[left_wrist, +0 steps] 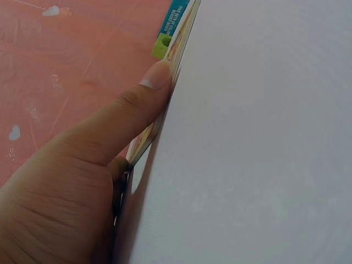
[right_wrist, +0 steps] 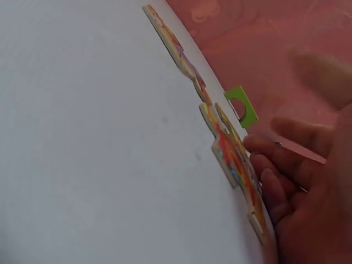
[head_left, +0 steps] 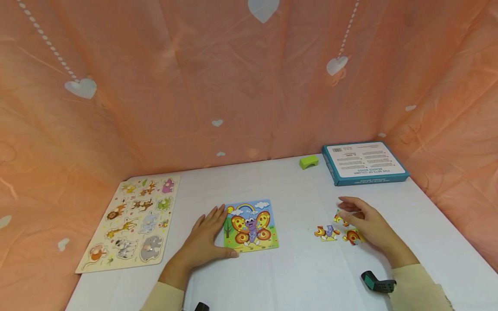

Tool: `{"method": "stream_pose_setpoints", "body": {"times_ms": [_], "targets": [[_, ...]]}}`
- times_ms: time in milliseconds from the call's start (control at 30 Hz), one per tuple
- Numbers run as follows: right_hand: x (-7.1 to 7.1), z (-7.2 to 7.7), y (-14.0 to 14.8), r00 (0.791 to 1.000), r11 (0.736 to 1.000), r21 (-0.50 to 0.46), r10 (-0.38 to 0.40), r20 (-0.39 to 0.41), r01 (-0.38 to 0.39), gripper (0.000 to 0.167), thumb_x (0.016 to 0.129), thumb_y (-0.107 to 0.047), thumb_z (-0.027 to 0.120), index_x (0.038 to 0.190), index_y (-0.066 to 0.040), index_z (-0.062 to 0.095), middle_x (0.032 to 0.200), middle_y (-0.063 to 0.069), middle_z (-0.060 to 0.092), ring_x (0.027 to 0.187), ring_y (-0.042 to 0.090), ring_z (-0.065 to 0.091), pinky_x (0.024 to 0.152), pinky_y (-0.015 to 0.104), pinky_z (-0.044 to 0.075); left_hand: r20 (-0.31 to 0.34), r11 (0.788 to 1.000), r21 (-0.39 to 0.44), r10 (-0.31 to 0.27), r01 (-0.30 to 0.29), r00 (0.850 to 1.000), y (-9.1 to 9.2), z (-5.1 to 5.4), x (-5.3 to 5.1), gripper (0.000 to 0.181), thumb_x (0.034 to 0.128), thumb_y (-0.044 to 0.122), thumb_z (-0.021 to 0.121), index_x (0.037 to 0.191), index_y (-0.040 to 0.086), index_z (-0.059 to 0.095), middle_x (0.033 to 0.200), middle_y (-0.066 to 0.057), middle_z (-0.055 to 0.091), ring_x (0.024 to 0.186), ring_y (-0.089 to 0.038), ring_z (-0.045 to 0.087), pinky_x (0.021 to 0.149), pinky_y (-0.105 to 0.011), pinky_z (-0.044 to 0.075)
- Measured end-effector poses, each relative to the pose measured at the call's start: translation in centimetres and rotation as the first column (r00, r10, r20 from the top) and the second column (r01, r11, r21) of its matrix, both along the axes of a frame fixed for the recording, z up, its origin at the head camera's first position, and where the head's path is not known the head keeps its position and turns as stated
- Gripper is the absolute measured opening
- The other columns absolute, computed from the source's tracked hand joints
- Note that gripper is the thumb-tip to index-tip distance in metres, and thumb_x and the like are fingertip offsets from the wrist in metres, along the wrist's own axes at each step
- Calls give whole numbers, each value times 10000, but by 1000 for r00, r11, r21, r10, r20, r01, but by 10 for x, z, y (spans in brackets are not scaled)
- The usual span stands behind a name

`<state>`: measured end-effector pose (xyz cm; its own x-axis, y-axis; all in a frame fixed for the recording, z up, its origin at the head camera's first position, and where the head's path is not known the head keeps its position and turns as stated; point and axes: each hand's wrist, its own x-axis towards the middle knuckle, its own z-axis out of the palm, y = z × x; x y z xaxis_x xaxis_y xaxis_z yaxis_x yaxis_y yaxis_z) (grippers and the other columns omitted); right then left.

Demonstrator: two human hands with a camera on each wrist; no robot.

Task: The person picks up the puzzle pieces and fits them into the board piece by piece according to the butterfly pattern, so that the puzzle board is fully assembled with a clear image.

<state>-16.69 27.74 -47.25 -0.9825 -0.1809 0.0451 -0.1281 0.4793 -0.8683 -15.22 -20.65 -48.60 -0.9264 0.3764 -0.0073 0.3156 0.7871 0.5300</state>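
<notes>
The square butterfly puzzle lies flat on the white table. My left hand rests against it, fingers fairly straight along its left side and the thumb at the lower edge; the left wrist view shows the thumb touching the board's rim. To the right are loose puzzle pieces: one with purple and orange, one with a red-orange swirl, and another partly hidden under my right hand. That hand hovers with loosely bent fingers, nothing visible between them. In the right wrist view the pieces lie beside the fingers.
An animal peg puzzle board lies at the table's left. A green arch block and a blue-edged box sit at the back right. A dark strap-like device is by the right wrist. Orange curtain encloses the back and sides.
</notes>
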Motion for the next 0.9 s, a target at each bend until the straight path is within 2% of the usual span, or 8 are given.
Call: {"method": "stream_pose_setpoints", "body": {"times_ms": [67,200,300,433,600,700,800,900], "targets": [[-1,1,-1,1000,995,99,-3,22,1,560,1076,-286,725,1545,-24,565,1473,193,608,1302,336,550,1068,351,519,8,1000,-8,3,-3,1000,0,-1,-1,1334,729,760,876,1710,60,304,1798,-68,163,1658,-280,72,1308,-567,29],[-2,2,-6,1000,976,218,-10,2,9,488,1021,-232,796,1431,1,668,1460,204,571,1381,444,477,1152,653,426,14,1000,-11,3,-2,1000,0,-1,-1,1342,726,770,870,1714,67,294,1800,-60,153,1658,-273,66,1308,-559,23],[-2,4,-8,1000,966,258,-13,-26,19,399,1003,-156,802,1345,30,710,1412,222,553,1354,474,452,1135,697,408,18,1000,-8,3,-3,1000,0,-1,-1,1342,725,768,871,1715,73,293,1800,-55,151,1658,-269,65,1309,-553,22],[-1,4,-10,999,963,266,-25,-33,33,359,997,-107,800,1311,28,692,1331,209,593,1245,432,492,1056,631,466,19,1000,-8,4,-4,1000,-1,0,-1,1342,724,775,866,1716,77,291,1801,-51,147,1658,-264,60,1309,-552,18],[1,6,-12,997,970,230,-70,-34,76,346,1016,-65,771,1327,-9,632,1149,119,663,1033,313,565,850,339,515,14,1000,1,2,-2,1000,0,0,-1,1341,722,775,867,1712,68,302,1798,-63,161,1657,-282,74,1306,-574,29],[3,6,-14,995,975,199,-90,-39,96,344,1044,-59,733,1379,-24,660,1165,120,682,1017,294,580,790,203,515,16,1000,0,2,-2,1000,0,1,-1,1343,720,778,865,1711,67,304,1798,-64,161,1658,-281,69,1306,-576,25],[4,7,-16,994,979,169,-106,-33,110,302,1066,-66,705,1366,-27,704,1169,128,699,993,294,596,765,186,543,19,1000,-5,2,-2,1000,0,0,-1,1347,720,789,859,1713,72,298,1799,-58,153,1658,-275,63,1306,-571,21],[5,10,-19,990,979,149,-133,-39,138,200,1072,-70,693,1264,-32,737,1062,113,683,941,290,584,705,217,532,17,1000,-7,1,-1,1000,-1,-1,-1,1348,723,791,857,1713,68,296,1799,-59,151,1657,-280,64,1306,-575,22]]}}
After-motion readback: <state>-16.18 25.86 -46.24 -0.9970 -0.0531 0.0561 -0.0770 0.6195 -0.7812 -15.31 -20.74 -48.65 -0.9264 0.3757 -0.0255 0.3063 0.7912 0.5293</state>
